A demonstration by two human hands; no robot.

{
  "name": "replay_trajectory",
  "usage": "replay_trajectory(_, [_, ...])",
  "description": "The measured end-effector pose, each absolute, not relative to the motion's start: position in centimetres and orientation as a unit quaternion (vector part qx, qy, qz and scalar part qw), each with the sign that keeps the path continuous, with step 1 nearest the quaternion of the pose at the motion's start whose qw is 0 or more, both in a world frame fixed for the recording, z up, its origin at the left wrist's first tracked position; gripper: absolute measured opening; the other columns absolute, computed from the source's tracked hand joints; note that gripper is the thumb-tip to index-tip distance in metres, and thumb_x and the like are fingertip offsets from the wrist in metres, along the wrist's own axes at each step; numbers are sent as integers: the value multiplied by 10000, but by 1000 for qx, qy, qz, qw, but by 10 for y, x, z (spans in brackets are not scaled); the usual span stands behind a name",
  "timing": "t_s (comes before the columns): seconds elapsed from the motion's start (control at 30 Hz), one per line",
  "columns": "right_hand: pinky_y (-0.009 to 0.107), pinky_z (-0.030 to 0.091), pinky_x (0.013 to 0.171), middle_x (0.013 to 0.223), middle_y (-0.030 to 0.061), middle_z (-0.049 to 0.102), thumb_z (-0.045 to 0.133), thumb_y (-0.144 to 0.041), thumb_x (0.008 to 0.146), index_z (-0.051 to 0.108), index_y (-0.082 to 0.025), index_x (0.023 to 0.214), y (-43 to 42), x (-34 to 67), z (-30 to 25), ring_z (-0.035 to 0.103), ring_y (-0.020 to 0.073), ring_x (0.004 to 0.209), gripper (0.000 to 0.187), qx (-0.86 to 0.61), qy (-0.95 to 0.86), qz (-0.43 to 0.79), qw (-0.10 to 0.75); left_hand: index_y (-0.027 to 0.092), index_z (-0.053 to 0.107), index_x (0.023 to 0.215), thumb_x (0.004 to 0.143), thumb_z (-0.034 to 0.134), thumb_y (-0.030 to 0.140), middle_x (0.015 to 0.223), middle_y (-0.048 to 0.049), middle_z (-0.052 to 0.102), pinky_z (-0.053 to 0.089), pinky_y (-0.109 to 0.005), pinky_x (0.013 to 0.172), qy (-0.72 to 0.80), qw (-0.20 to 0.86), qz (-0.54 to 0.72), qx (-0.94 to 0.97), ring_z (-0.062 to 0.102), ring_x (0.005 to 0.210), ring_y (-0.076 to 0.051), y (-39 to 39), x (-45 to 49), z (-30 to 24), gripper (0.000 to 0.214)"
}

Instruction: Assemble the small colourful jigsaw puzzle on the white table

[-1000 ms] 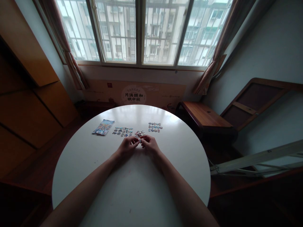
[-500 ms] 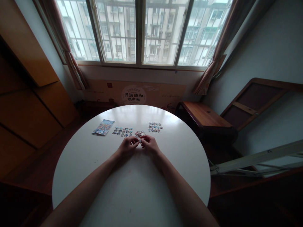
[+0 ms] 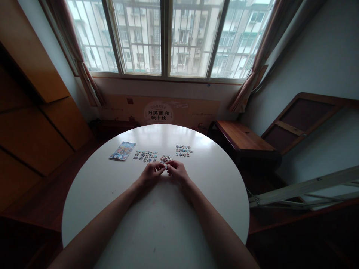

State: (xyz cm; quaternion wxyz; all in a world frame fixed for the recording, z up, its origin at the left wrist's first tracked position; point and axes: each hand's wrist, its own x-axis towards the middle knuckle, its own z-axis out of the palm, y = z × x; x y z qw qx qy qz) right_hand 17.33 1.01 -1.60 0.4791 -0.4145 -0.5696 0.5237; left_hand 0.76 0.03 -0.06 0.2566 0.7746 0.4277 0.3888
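My left hand [image 3: 153, 172] and my right hand [image 3: 177, 170] meet at the middle of the round white table [image 3: 157, 228]. Their fingertips pinch a small jigsaw puzzle piece [image 3: 166, 167] between them. Just beyond the fingers lies a loose heap of puzzle pieces [image 3: 165, 158], partly hidden by my right hand. To the left, several separate pieces [image 3: 145, 155] are spread out in rows. Farther back on the right, another group of pieces [image 3: 183, 151] is laid in rows.
A colourful printed packet or sheet [image 3: 123, 151] lies at the table's left rear. Beyond the table on the right stands a low wooden bench [image 3: 244, 136]. An orange printed panel [image 3: 193, 108] leans below the window, and wooden cabinets [image 3: 67, 123] stand on the left.
Both hands stay in nearly the same place, still pinching at the heap's near edge. The piece between the fingertips looks slightly turned. The laid-out pieces have not moved.
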Motion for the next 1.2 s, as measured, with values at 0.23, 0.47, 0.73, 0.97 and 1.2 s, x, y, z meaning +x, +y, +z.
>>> replay_trajectory(0.23, [242, 479, 467, 589, -6, 602, 625, -333, 686, 632, -134, 834, 10, 174, -16, 549, 97, 469, 248, -416, -573, 518, 480, 144, 680, 811, 801, 559, 269, 693, -24, 664, 410, -193, 531, 424, 258, 390, 775, 562, 595, -103, 1, 7, 0, 174])
replay_trajectory(0.47, [221, 472, 452, 575, -25, 582, 621, -369, 695, 603, -140, 882, 9, 172, -13, 535, 84, 462, 296, -405, -560, 536, 485, 132, 678, 786, 796, 556, 296, 686, -32, 661, 417, -196, 530, 434, 254, 385, 774, 562, 590, -106, 0, 8, 1, 205])
replay_trajectory(0.73, [215, 456, 453, 586, -22, 586, 618, -404, 696, 575, -152, 958, 5, 171, -5, 534, 86, 477, 366, -408, -537, 551, 491, 146, 655, 813, 807, 531, 308, 765, -38, 673, 460, -209, 571, 466, 212, 401, 760, 586, 595, -111, 3, -2, 10, 203])
replay_trajectory(0.97, [219, 457, 468, 596, -10, 590, 609, -353, 686, 616, -139, 854, 4, 170, -9, 528, 83, 480, 273, -427, -542, 545, 476, 213, 660, 813, 774, 527, 384, 799, -23, 695, 439, -242, 618, 695, 62, 294, 653, 626, 717, -175, 8, -38, 38, 220])
replay_trajectory(1.2, [216, 460, 469, 600, -1, 596, 599, -321, 685, 622, -131, 824, 3, 169, -8, 529, 82, 481, 236, -429, -548, 540, 474, 239, 667, 787, 710, 533, 347, 835, -44, 696, 435, -290, 636, 796, 66, 117, 590, 629, 790, -238, 10, -60, 51, 188])
